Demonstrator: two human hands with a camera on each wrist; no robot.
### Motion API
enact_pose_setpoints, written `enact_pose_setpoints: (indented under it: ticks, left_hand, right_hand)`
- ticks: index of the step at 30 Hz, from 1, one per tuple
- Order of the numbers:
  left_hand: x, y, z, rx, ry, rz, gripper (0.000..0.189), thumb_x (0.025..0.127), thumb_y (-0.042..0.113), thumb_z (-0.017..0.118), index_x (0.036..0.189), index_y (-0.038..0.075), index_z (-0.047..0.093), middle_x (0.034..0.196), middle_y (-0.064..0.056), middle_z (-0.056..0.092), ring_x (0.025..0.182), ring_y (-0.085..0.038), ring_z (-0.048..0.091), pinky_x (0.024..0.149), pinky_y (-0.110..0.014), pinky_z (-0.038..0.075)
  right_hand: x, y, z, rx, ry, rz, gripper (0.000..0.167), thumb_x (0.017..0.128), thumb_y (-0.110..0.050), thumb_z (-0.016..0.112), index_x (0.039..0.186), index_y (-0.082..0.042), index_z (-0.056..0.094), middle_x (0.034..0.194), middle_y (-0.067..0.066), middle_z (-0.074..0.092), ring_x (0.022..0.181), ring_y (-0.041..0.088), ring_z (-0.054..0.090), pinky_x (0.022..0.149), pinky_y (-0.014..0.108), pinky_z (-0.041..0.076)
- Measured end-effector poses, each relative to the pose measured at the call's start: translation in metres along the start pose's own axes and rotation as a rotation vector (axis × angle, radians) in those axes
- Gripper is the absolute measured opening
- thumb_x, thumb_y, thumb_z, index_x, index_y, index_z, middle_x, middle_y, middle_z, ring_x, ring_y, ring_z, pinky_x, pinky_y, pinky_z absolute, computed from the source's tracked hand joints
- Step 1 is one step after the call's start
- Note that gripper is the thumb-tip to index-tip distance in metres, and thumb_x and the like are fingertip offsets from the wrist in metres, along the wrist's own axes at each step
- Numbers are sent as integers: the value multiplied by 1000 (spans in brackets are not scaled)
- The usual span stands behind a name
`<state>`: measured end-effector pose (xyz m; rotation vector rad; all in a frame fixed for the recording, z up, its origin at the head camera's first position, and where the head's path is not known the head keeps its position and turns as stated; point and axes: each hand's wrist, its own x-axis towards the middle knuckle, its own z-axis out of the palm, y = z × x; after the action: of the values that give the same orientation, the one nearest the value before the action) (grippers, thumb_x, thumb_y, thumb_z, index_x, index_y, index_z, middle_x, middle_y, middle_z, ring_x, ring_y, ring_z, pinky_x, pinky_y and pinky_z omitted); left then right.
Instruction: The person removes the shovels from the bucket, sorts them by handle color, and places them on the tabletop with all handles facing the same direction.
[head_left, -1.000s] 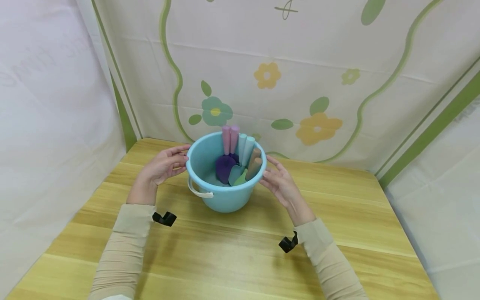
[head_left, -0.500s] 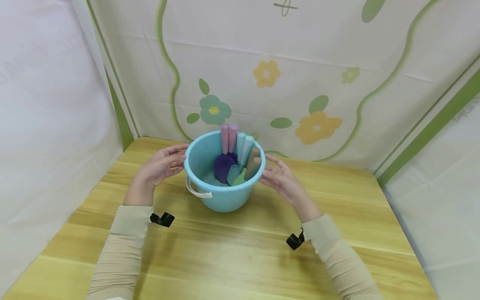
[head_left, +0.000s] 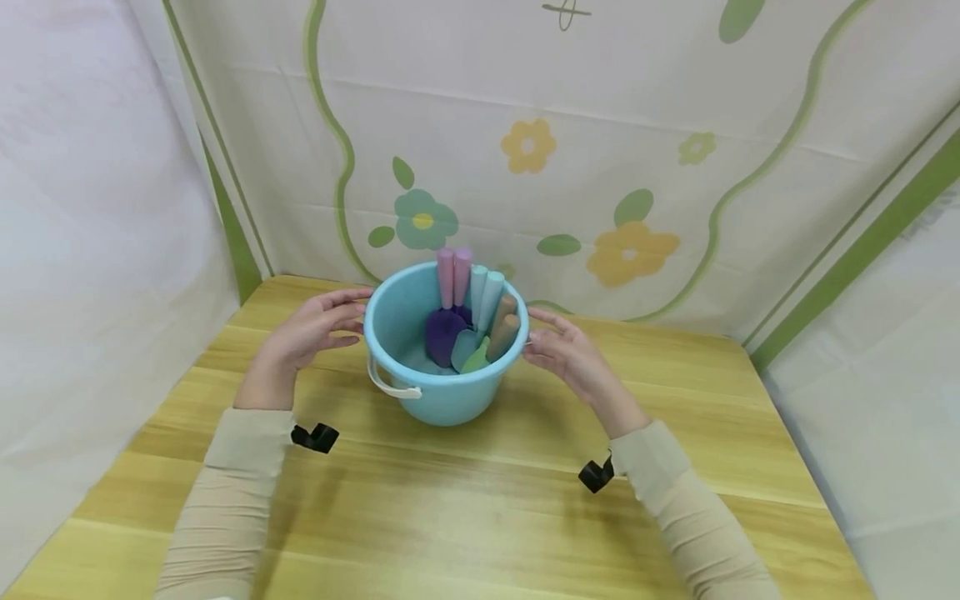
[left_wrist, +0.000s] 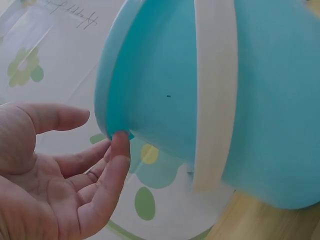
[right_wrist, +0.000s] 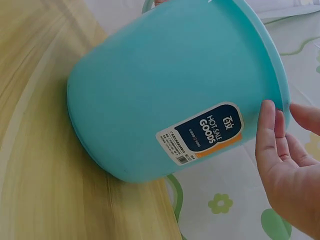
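A light-blue plastic bucket (head_left: 450,402) stands upright on the wooden table, its white carrying handle (head_left: 393,388) hanging down at the left front. Inside lean several small scoop-like tools: a pair of pink handles (head_left: 453,277) with purple heads (head_left: 444,337), a pair of pale-blue handles (head_left: 486,298) with a teal head, and a pair of brown handles (head_left: 502,327) with a green head. My left hand (head_left: 311,332) touches beneath the rim with its fingertips, thumb apart from it. On the opposite side, my right hand (head_left: 566,358) has relaxed fingers against the rim's underside, thumb close by.
The wood-grained table (head_left: 450,517) extends in front and to both sides. A white curtain (head_left: 480,167) with flowers rises right behind the bucket, with more white cloth at left and right. Black camera mounts (head_left: 315,437) sit at both wrists. A printed label (right_wrist: 202,132) is on the bucket's side.
My left hand's fingers have loosened and drawn slightly left from the rim. The right forearm has swung a little outward to the right. The bucket stays in place on the table.
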<state>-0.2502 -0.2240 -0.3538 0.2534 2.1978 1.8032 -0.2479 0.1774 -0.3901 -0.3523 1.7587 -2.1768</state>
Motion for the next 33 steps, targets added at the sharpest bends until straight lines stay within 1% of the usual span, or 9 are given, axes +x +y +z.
enact_pose_setpoints:
  ticks: [5, 7, 9, 12, 16, 19, 24, 27, 33]
  left_hand:
    - [-2, 7, -3, 90, -30, -16, 56, 109, 26, 51, 156, -1, 38, 136, -19, 56, 108, -19, 63, 97, -38, 52]
    - [-2, 9, -4, 116, -44, -18, 56, 109, 26, 50, 156, -1, 37, 142, -24, 52, 111, -20, 63, 100, -42, 51]
    - [-3, 11, -4, 141, -57, -19, 56, 109, 25, 50, 156, -1, 37, 145, -26, 50, 117, -26, 61, 102, -46, 49]
    - [-3, 13, -5, 181, -67, -17, 57, 109, 26, 51, 157, 0, 36, 148, -26, 48, 127, -35, 55, 107, -55, 44]
    - [-3, 16, -3, 223, -76, 0, 60, 108, 27, 53, 158, 1, 35, 154, -23, 44, 135, -42, 47, 109, -63, 38]
    - [-3, 18, 1, 262, -71, 23, 60, 108, 26, 53, 158, -1, 33, 158, -23, 38, 139, -45, 42, 109, -67, 36]
    - [-5, 21, 10, 376, -26, 79, 62, 109, 24, 53, 159, -4, 29, 162, -25, 31, 142, -49, 38, 107, -66, 38]
    - [-6, 24, 15, 434, -11, 112, 65, 108, 26, 55, 160, -3, 27, 163, -24, 28, 143, -49, 38, 107, -65, 39]
    - [-10, 32, 20, 584, 18, 170, 70, 107, 34, 56, 162, 1, 25, 163, -25, 28, 146, -48, 31, 108, -69, 35]
  right_hand:
    - [4, -3, -4, -70, 23, -6, 46, 104, -1, 52, 149, 4, 43, 100, 0, 67, 87, 13, 64, 85, 26, 56]
    - [5, -6, -6, -81, 22, -21, 43, 104, -1, 53, 146, 4, 47, 100, 0, 65, 88, 12, 63, 84, 24, 55]
    - [6, -9, -7, -86, 23, -34, 41, 104, -1, 53, 144, 6, 49, 99, 0, 65, 88, 12, 63, 84, 24, 55]
    - [8, -16, -7, -115, 28, -44, 40, 103, -2, 55, 141, 9, 50, 100, 1, 65, 90, 12, 63, 87, 25, 55]
    - [11, -23, -7, -197, 36, -51, 34, 102, -4, 58, 135, 3, 58, 108, 5, 64, 97, 17, 63, 92, 29, 55]
    - [13, -28, -7, -245, 29, -62, 30, 102, -6, 60, 132, -2, 62, 112, 5, 64, 101, 21, 64, 94, 30, 54]
    - [15, -34, -8, -307, 25, -73, 37, 103, -9, 60, 137, 6, 56, 114, 4, 66, 108, 28, 64, 95, 31, 54]
    - [17, -38, -10, -362, 26, -83, 39, 104, -12, 60, 138, 7, 56, 118, 5, 67, 112, 31, 65, 96, 31, 54]
    - [22, -49, -11, -446, -2, -101, 39, 104, -12, 60, 138, 8, 56, 130, 16, 64, 116, 33, 64, 100, 38, 52]
